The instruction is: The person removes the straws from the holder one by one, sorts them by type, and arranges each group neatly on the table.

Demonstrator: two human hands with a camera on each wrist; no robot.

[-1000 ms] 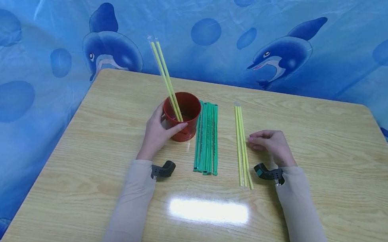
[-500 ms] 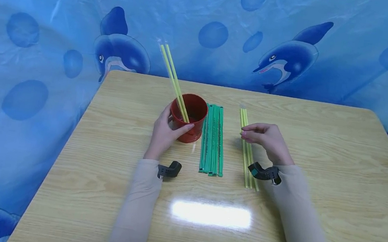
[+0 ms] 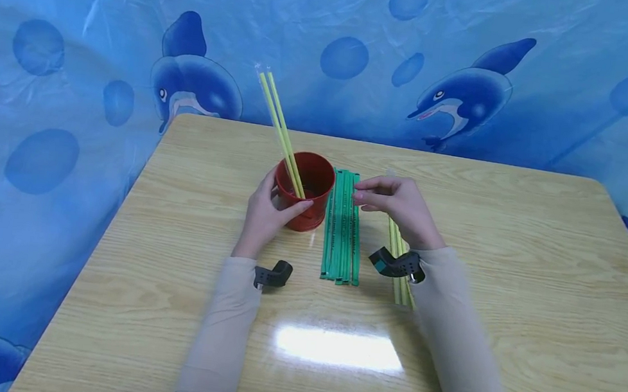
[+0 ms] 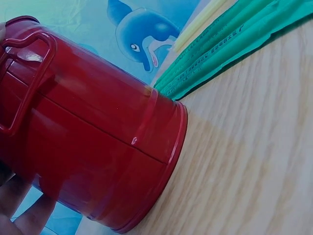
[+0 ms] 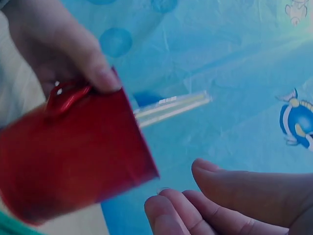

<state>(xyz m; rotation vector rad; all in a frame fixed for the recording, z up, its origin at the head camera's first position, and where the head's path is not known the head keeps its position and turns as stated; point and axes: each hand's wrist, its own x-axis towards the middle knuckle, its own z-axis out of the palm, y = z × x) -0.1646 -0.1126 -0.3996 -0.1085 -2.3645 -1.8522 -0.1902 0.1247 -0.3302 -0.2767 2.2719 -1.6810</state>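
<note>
My left hand (image 3: 266,221) grips a red mug (image 3: 313,214) with a small looped handle, thumb at the near rim and fingers round the far left side. Yellow straws (image 3: 280,126) in clear wrappers lean out of it to the upper left. My right hand (image 3: 400,207) hovers over the upper part of several green-wrapped straws (image 3: 343,244), fingertips towards the mug. In the right wrist view its thumb and fingers (image 5: 168,215) stand apart, with nothing visible between them. More yellow straws (image 3: 395,239) lie under the right forearm, partly hidden.
Everything rests on a wooden table (image 3: 156,255). A blue sheet with dolphin pictures (image 3: 287,18) hangs behind its far edge. Each wrist carries a small black camera mount (image 3: 274,274). Light glares off the near middle of the tabletop.
My right hand has moved left, from beside the loose yellow straws, across them, to above the green ones. The left hand keeps its hold on the mug. The head view has shifted slightly.
</note>
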